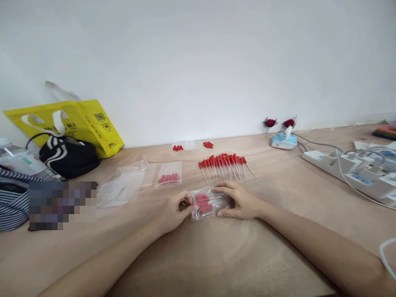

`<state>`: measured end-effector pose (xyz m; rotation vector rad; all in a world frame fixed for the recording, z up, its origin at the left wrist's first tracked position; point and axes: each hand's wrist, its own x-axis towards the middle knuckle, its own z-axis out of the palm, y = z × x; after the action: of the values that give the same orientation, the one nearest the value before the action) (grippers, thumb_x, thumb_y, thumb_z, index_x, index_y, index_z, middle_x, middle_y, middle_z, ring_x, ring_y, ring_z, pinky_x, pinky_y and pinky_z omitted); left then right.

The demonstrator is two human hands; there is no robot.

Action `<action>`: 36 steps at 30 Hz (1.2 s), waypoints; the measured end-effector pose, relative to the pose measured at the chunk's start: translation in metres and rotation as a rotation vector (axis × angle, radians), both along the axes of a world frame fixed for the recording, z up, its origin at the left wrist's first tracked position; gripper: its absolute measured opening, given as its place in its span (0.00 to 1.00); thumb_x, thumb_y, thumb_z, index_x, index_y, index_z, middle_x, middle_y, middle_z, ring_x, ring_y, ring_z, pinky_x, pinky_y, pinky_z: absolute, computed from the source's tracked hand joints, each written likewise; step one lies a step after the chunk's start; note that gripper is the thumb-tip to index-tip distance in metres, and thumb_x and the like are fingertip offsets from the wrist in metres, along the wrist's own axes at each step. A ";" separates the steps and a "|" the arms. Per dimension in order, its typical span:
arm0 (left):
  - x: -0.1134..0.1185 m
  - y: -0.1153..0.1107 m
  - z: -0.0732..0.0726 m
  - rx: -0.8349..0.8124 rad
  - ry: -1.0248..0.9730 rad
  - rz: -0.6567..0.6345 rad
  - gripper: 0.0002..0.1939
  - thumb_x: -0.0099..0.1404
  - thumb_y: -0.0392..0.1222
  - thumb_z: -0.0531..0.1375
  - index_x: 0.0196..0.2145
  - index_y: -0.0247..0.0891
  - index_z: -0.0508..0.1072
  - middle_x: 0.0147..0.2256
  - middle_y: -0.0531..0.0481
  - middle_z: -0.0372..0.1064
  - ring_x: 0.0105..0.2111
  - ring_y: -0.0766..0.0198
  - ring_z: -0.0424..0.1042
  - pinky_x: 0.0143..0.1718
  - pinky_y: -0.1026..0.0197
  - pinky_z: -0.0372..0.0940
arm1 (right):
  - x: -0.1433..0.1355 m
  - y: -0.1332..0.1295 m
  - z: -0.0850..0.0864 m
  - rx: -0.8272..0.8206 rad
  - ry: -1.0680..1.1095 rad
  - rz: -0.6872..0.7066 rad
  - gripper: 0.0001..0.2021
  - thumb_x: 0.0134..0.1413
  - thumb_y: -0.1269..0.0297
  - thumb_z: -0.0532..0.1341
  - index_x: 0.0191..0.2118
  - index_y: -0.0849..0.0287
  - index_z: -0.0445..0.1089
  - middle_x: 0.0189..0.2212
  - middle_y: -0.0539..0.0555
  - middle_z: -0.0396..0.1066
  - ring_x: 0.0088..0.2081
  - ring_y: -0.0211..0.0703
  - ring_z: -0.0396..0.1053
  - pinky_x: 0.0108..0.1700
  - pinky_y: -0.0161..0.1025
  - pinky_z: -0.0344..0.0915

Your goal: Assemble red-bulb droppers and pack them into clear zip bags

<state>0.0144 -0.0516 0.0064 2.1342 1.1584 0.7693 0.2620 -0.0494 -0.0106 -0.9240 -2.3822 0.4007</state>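
A small clear zip-lock bag [220, 201] with several red, rod-shaped pieces [202, 203] inside lies sideways between my hands. My left hand [175, 210] pinches its left edge between thumb and fingers. At the other end my right hand [241, 202] curves around the bag, fingers on the far edge and thumb at the near edge. Just beyond is a row of thin pale sticks with red tips [222, 165], laid side by side. Another clear bag holding red pieces [168, 174] lies farther left, beside flat, clear zip-lock bags [122, 187].
Clear bags with red pieces [208, 144] lie near the wall. At left stand a yellow tote bag [102, 128], a black pouch [69, 156] and a striped cloth item [14, 206]. A blue tissue pack [284, 141], two dark red roses [289, 123] and a white power strip [349, 171] with cables occupy the right.
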 end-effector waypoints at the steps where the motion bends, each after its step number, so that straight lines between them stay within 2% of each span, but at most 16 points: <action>1: -0.002 0.002 -0.001 0.022 -0.002 0.015 0.07 0.55 0.40 0.56 0.22 0.37 0.63 0.20 0.56 0.61 0.21 0.69 0.60 0.24 0.67 0.56 | 0.001 0.000 0.001 0.003 0.009 -0.007 0.33 0.42 0.47 0.61 0.53 0.61 0.59 0.50 0.63 0.58 0.51 0.51 0.57 0.51 0.49 0.56; 4: -0.011 0.006 -0.002 0.063 0.020 0.028 0.09 0.55 0.40 0.56 0.20 0.37 0.65 0.19 0.55 0.62 0.21 0.68 0.61 0.24 0.67 0.57 | 0.006 0.000 0.004 0.017 0.015 -0.037 0.33 0.41 0.47 0.62 0.52 0.61 0.60 0.49 0.62 0.59 0.50 0.51 0.58 0.50 0.49 0.56; 7: -0.018 0.008 0.002 0.074 0.061 -0.003 0.06 0.52 0.41 0.59 0.21 0.37 0.71 0.23 0.52 0.68 0.25 0.64 0.66 0.29 0.64 0.60 | 0.008 0.001 0.006 0.024 -0.007 -0.040 0.31 0.41 0.47 0.62 0.50 0.60 0.63 0.45 0.61 0.62 0.47 0.51 0.60 0.48 0.49 0.57; 10: -0.019 0.008 0.005 0.062 0.076 -0.071 0.05 0.50 0.41 0.62 0.25 0.38 0.74 0.28 0.49 0.71 0.31 0.61 0.68 0.34 0.62 0.62 | 0.007 0.001 0.005 0.023 -0.034 -0.022 0.30 0.41 0.47 0.62 0.49 0.59 0.64 0.43 0.59 0.63 0.45 0.50 0.61 0.47 0.48 0.58; 15: -0.018 0.007 0.005 0.041 0.070 -0.194 0.05 0.55 0.41 0.59 0.29 0.39 0.75 0.32 0.48 0.72 0.34 0.61 0.69 0.38 0.60 0.62 | 0.004 0.001 0.002 0.031 -0.038 0.001 0.30 0.41 0.47 0.62 0.49 0.60 0.65 0.43 0.60 0.62 0.45 0.49 0.60 0.46 0.46 0.58; 17: -0.023 0.010 0.009 -0.019 0.055 -0.216 0.07 0.55 0.42 0.59 0.29 0.37 0.75 0.35 0.47 0.71 0.36 0.61 0.69 0.41 0.60 0.62 | 0.004 0.001 0.001 0.028 -0.033 0.011 0.30 0.41 0.47 0.62 0.49 0.61 0.65 0.43 0.60 0.62 0.45 0.48 0.60 0.46 0.46 0.58; 20: -0.034 0.023 0.022 -0.262 0.028 -0.246 0.09 0.52 0.43 0.61 0.30 0.35 0.74 0.39 0.46 0.70 0.40 0.60 0.68 0.43 0.60 0.61 | 0.004 0.001 0.001 0.021 -0.030 0.020 0.30 0.42 0.47 0.61 0.49 0.62 0.64 0.44 0.61 0.61 0.45 0.48 0.60 0.47 0.46 0.57; 22: -0.038 0.038 0.032 -0.408 0.045 -0.156 0.10 0.50 0.42 0.62 0.30 0.35 0.73 0.36 0.48 0.70 0.38 0.62 0.68 0.42 0.61 0.61 | 0.004 0.001 0.002 0.016 -0.031 0.025 0.30 0.42 0.47 0.61 0.50 0.62 0.64 0.44 0.61 0.61 0.46 0.48 0.60 0.48 0.46 0.58; 24: -0.032 0.055 0.039 -0.427 0.054 0.018 0.08 0.50 0.40 0.62 0.29 0.34 0.72 0.31 0.51 0.70 0.34 0.65 0.69 0.38 0.63 0.62 | 0.003 0.002 0.002 0.012 -0.037 0.031 0.31 0.42 0.47 0.61 0.50 0.63 0.64 0.44 0.61 0.61 0.45 0.48 0.60 0.47 0.45 0.58; 26: -0.015 0.075 0.040 -0.427 0.059 0.160 0.08 0.50 0.37 0.63 0.29 0.33 0.72 0.27 0.53 0.69 0.29 0.66 0.69 0.34 0.65 0.62 | 0.003 0.002 0.002 0.015 -0.042 0.032 0.31 0.42 0.47 0.61 0.50 0.63 0.64 0.44 0.61 0.62 0.45 0.48 0.60 0.47 0.45 0.58; 28: 0.009 0.096 0.034 -0.441 0.069 0.225 0.11 0.51 0.37 0.62 0.34 0.31 0.70 0.25 0.52 0.68 0.26 0.66 0.68 0.30 0.64 0.63 | 0.003 0.002 0.002 0.018 -0.045 0.030 0.30 0.42 0.47 0.61 0.49 0.62 0.64 0.44 0.61 0.62 0.45 0.48 0.60 0.47 0.45 0.58; 30: 0.033 0.118 0.026 -0.460 0.079 0.289 0.14 0.55 0.38 0.61 0.39 0.29 0.68 0.29 0.48 0.69 0.28 0.64 0.70 0.32 0.62 0.64 | 0.003 0.002 0.003 0.016 -0.053 0.027 0.30 0.43 0.47 0.61 0.49 0.62 0.64 0.43 0.60 0.62 0.45 0.48 0.60 0.47 0.45 0.58; 32: 0.053 0.139 0.019 -0.482 0.085 0.351 0.15 0.61 0.40 0.56 0.45 0.31 0.65 0.38 0.45 0.67 0.35 0.62 0.69 0.36 0.57 0.65 | 0.003 0.001 0.003 0.013 -0.062 0.021 0.30 0.43 0.46 0.61 0.49 0.61 0.64 0.43 0.60 0.62 0.44 0.47 0.60 0.46 0.45 0.58; 34: 0.066 0.154 0.014 -0.508 0.090 0.390 0.15 0.63 0.41 0.54 0.47 0.33 0.64 0.44 0.44 0.64 0.40 0.60 0.67 0.39 0.53 0.65 | 0.002 0.001 0.004 0.014 -0.065 0.014 0.30 0.42 0.46 0.61 0.49 0.61 0.64 0.43 0.60 0.62 0.44 0.47 0.60 0.46 0.45 0.58; 36: 0.071 0.163 0.012 -0.522 0.078 0.407 0.15 0.64 0.42 0.53 0.47 0.34 0.64 0.46 0.45 0.63 0.41 0.59 0.66 0.40 0.52 0.65 | 0.002 0.000 0.005 0.018 -0.067 0.010 0.30 0.42 0.47 0.61 0.49 0.61 0.64 0.43 0.60 0.62 0.44 0.48 0.60 0.46 0.45 0.57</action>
<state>0.0850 0.1117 0.0187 1.5276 1.6542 0.4771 0.2640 -0.0491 -0.0061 -0.9310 -2.4476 0.3568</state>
